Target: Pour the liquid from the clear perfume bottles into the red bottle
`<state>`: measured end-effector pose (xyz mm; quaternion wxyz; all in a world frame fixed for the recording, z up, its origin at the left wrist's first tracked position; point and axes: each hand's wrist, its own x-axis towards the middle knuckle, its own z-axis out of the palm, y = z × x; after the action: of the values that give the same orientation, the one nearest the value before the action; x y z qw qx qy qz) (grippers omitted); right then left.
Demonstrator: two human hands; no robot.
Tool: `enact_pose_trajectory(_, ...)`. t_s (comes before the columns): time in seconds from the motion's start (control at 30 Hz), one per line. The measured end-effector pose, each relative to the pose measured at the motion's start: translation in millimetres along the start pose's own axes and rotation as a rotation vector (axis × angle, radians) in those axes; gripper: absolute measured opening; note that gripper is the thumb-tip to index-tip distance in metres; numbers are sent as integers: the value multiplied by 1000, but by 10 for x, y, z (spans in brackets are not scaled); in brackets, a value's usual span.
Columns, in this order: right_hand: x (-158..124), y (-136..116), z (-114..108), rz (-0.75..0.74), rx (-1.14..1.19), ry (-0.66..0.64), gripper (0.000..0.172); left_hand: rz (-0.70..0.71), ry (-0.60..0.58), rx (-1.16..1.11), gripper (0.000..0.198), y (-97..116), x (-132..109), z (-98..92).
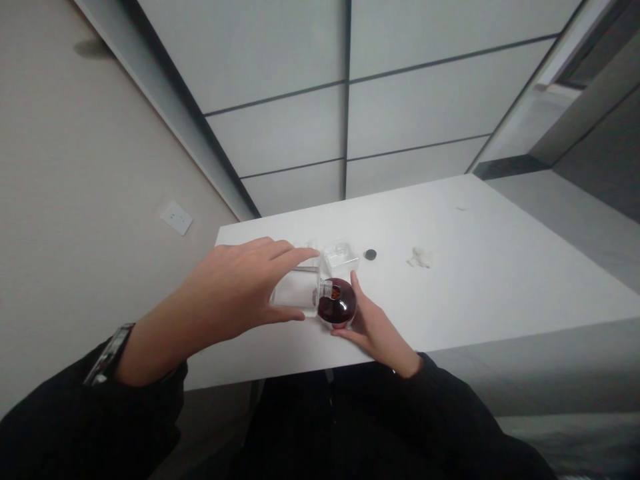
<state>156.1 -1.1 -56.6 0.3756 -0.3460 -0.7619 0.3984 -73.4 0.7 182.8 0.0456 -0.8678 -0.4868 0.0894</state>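
My left hand (235,297) grips a clear square glass bottle (296,293), tilted on its side, thumb below and fingers over its top. Its neck points at a round dark red bottle (337,303) that my right hand (373,327) cups from the right side, just above the white table (500,267). The two bottles meet neck to neck. Both sleeves are black, and a watch sits on my left wrist.
Behind the bottles stands a clear square cap or small glass container (341,257). A small black round cap (371,254) lies to its right, and a crumpled bit of tissue (420,257) lies farther right. A wall with a white socket plate (177,218) is on the left.
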Motion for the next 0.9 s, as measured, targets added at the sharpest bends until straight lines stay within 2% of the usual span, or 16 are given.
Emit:
enact_pose_trajectory(0.5, -7, 8, 18, -7, -20, 2, 119, -7, -44, -26, 70, 23, 17, -48)
enact_pose_trajectory(0.9, -3, 10, 24, -10, -14, 17, 121, 15, 1, 16, 71, 13, 21, -34)
